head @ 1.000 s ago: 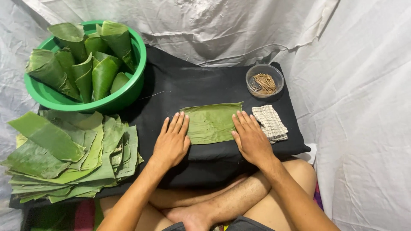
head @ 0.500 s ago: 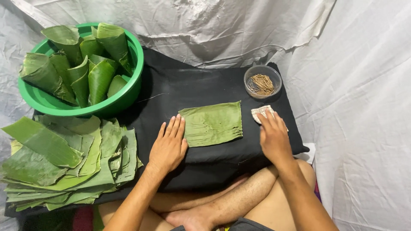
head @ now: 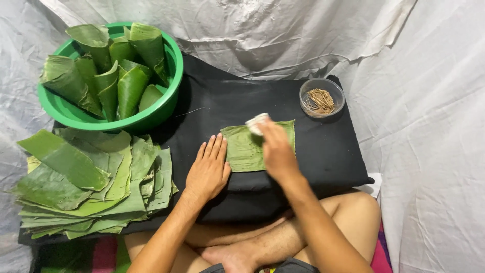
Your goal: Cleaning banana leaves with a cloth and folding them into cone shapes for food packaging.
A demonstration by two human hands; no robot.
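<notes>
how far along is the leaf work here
Done: folded leaf cones fill the green bowl. In hand: left hand pins a flat leaf; right hand holds a pale cloth on it. Left: a stack of leaves.

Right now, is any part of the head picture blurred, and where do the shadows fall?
In the head view, the right hand and the pale cloth it holds over the leaf are smeared by motion; the left hand, flat at the leaf's edge, is sharp. Light is soft and even, with a dark shadow beside the green bowl.
</notes>
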